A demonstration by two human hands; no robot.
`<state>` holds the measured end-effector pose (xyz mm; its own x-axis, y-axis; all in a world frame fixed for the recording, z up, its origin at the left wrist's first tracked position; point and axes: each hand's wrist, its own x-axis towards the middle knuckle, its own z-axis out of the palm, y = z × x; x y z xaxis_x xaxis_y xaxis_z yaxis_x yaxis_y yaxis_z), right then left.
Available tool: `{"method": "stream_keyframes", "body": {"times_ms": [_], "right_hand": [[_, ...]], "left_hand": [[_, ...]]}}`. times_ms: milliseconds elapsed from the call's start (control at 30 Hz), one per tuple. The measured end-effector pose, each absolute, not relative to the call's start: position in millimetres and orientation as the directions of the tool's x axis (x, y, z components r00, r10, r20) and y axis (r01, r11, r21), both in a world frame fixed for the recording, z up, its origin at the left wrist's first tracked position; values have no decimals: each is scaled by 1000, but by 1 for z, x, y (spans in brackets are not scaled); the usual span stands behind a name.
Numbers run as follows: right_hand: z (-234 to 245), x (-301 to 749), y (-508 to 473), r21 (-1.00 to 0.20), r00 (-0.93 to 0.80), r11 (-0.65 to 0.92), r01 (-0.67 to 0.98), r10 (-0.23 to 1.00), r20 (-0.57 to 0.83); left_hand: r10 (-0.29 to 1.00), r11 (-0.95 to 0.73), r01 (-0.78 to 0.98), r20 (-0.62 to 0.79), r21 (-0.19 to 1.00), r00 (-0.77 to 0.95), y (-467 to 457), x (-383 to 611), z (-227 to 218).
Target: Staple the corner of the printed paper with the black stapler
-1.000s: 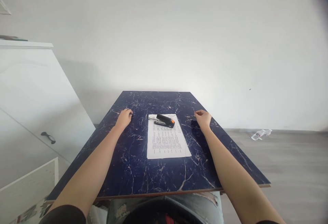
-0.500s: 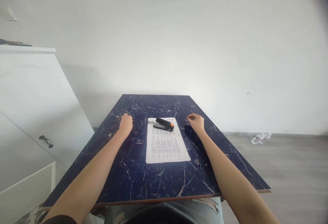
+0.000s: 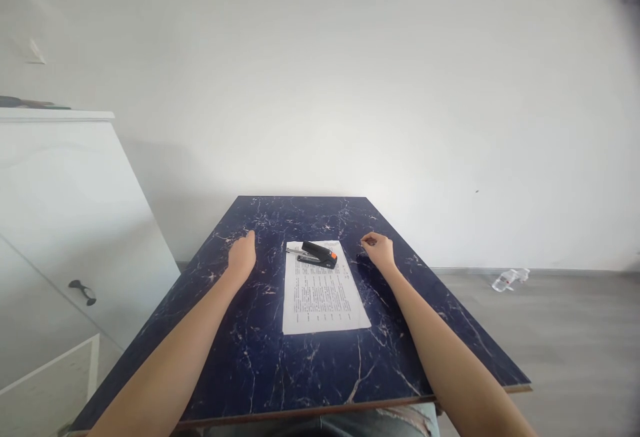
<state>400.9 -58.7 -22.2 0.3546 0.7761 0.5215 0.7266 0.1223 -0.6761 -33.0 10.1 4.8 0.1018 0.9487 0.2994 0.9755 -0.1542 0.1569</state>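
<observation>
A black stapler (image 3: 320, 256) with an orange patch at its right end lies on a printed sheet of paper (image 3: 325, 304). Its jaws spread to the left, and a metal strip shows between them. To the left of the paper, apart from it, is my left hand (image 3: 242, 254), closed, one digit pointing up and away; the inside of its grip is hidden. On the other side, my right hand (image 3: 380, 250) is closed with fingertips and thumb curled together in a pinch. Whatever is between them, if anything, is too small to make out. Neither hand touches the stapler or paper.
The dark blue marbled table (image 3: 320, 377) reaches close to the pale wall (image 3: 320, 77). A white cabinet (image 3: 60, 204) with a dark handle (image 3: 83, 292) stands at the left. A clear plastic bottle (image 3: 509, 280) lies on the grey floor at the right.
The whole scene sits slightly lower in view. My left hand has turned a little, so one digit now sticks up. The stapler and paper stay put on the table; my right hand keeps its pinch.
</observation>
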Motion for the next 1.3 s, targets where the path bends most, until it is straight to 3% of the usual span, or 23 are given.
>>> {"method": "stream_keyframes", "body": {"times_ms": [167,233,333,533,667,1000,1300], "right_hand": [[-22,399,-59,-676,346,136,724,777,526],[-21,398,-59,-676,342,139,724,779,526],[-21,397,-60,-673,331,146,725,783,527],[-21,396,-60,-671,314,155,725,793,522],[-22,397,-59,-673,308,150,724,803,510],[-25,396,-57,-659,285,160,734,809,514],[-27,392,-55,-655,263,165,738,823,504]], "left_hand": [[905,-292,923,384,251,182,10,-25,6],[882,-393,831,417,394,219,11,-20,4],[870,-486,555,436,676,231,14,-12,-2],[888,-457,315,410,832,206,17,-1,-20],[895,-440,229,403,868,193,15,2,-23],[854,-505,221,445,835,270,0,18,-17],[800,-578,324,444,749,402,-11,30,-13]]}}
